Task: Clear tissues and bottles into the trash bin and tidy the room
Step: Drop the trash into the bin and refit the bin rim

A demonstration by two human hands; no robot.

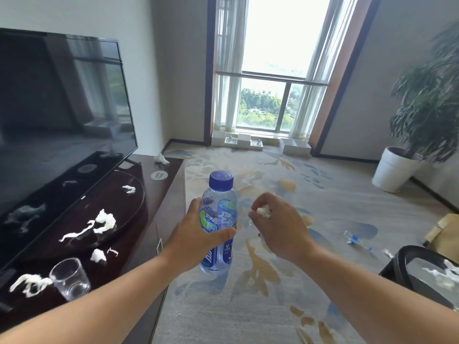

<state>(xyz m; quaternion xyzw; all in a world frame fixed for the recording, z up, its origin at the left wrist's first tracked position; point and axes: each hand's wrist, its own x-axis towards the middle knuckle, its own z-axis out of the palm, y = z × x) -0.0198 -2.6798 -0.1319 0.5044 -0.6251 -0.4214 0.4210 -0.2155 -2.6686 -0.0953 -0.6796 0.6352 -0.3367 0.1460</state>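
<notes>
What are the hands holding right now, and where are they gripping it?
Left hand grips the bottle around its middle; right hand clutches a tissue wad in its fingers.

Blues and whites against dark wood

The bottle (218, 244) is clear, with a purple-blue cap (221, 180) and a blue label (224, 209) patched with green and white. The tissue wad (264, 211) and the tissue scraps (105, 220) on the dark reddish-brown cabinet (159, 194) are white. The carpet (323, 194) is grey-beige with blue and ochre leaf shapes (loose, painterly ones). The TV screen (49, 108) is glossy black, the planter (390, 170) white, and its plant (427, 108) deep green.
</notes>
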